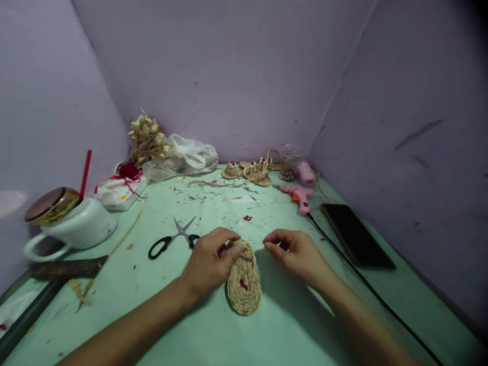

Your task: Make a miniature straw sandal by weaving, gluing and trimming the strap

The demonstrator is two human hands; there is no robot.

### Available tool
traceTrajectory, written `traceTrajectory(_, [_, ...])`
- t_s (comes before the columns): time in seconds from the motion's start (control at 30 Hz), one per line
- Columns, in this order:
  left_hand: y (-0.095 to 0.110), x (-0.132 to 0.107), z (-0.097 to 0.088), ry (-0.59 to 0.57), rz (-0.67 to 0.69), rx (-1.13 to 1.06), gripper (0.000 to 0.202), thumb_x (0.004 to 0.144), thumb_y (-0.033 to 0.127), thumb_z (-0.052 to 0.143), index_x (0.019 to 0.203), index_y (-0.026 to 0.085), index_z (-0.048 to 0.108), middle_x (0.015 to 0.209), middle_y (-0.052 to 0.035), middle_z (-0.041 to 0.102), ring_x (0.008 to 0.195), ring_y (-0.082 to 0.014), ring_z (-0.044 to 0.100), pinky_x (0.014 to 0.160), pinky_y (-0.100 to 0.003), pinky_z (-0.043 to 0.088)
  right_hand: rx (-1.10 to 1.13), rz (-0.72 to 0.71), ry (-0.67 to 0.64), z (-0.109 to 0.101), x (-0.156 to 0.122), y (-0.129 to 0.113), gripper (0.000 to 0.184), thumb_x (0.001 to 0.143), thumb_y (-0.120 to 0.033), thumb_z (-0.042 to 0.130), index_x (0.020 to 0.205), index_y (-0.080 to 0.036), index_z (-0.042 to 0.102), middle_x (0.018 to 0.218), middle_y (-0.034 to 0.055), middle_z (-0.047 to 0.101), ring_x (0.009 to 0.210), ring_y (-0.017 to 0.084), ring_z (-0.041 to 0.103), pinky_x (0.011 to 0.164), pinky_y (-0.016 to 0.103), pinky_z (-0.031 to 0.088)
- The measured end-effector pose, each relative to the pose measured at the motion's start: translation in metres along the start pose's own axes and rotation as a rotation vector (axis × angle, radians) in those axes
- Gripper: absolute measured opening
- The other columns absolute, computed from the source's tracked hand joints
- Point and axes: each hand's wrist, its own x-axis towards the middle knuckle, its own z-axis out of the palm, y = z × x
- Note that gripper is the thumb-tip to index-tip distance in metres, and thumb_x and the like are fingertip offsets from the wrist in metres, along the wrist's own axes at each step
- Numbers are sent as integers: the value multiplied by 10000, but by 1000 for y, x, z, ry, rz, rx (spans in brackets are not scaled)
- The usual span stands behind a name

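A small slipper-shaped piece of coiled, braided straw (244,297) rests upright in line with me on the green table, with a bit of red at its middle. My left hand (215,259) pinches its far end between thumb and fingers. Just right of that end, apart from the straw piece, my right hand (295,254) has thumb and index finger pressed together. Whatever they hold, if anything, is too small to make out. Open scissors (182,231) with black handles lie beyond my left hand, one handle partly behind it.
A pink glue gun (299,197) with a black cord and a dark phone (356,236) lie right. Left are a white mug (86,223), a hammer (64,269) and red yarn (128,171). A plastic bag (186,157), straw ornaments (257,173) and pink thread (306,173) line the back.
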Motion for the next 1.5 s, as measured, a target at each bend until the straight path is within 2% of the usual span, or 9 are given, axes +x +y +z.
traceTrajectory(0.13, [-9,-4,-5,164,-257,-41,134,776,248,497,787,162,600,626,0,587,505,-108,499,471,-234,397,198,152,-282,6,-3,2,90,672,-138,559,631,-169,634,432,-34,543,364,92,449,331,182,310])
traceTrajectory(0.2, [-10,-6,-7,95,-452,-146,96,739,194,480,754,157,567,507,35,523,388,-84,436,376,-204,341,317,251,-347,11,-6,-2,82,653,-116,563,693,-172,607,416,-58,523,339,84,433,323,176,312])
traceTrajectory(0.27, [-8,-7,-6,-43,-610,-286,147,708,161,460,825,148,547,489,47,518,325,-73,407,307,-182,295,401,348,-383,14,-8,-7,116,645,-94,556,727,-174,572,407,-73,516,325,75,420,320,169,311])
traceTrajectory(0.37, [-3,-7,-2,-162,-732,-422,304,682,156,468,981,120,506,536,36,550,308,-75,420,257,-168,281,438,476,-416,17,-6,-12,112,625,-82,567,696,-167,547,391,-74,507,330,71,417,323,163,305])
traceTrajectory(0.47, [-3,-7,0,-143,-729,-496,324,659,157,507,979,106,505,533,35,547,322,-69,423,254,-156,297,506,523,-378,19,-3,-15,136,589,-103,600,693,-166,538,414,-71,518,359,72,432,350,170,329])
traceTrajectory(0.67, [-5,-6,-1,-16,-675,-608,188,630,182,594,801,111,563,543,23,534,418,-77,465,300,-156,359,644,531,-300,17,-5,-18,249,511,-197,671,737,-162,571,534,-56,566,459,93,497,435,213,407])
traceTrajectory(0.83, [-6,-5,3,52,-708,-703,167,642,212,613,762,104,570,467,13,542,384,-86,474,331,-178,375,726,502,-225,18,-4,-18,211,487,-226,708,657,-147,611,539,-27,591,507,111,530,502,236,407])
traceTrajectory(1.03, [-8,-4,4,96,-741,-731,169,612,184,624,743,76,625,460,-10,571,379,-84,472,343,-180,363,732,532,-115,20,-3,-20,181,459,-162,718,631,-125,676,573,21,658,513,118,541,528,245,412])
traceTrajectory(1.5, [-13,-3,8,191,-734,-633,118,578,162,599,647,78,645,415,7,552,331,-63,433,339,-174,307,771,570,-45,24,-5,-25,167,461,-69,677,617,-122,703,524,-2,666,455,80,535,467,183,414])
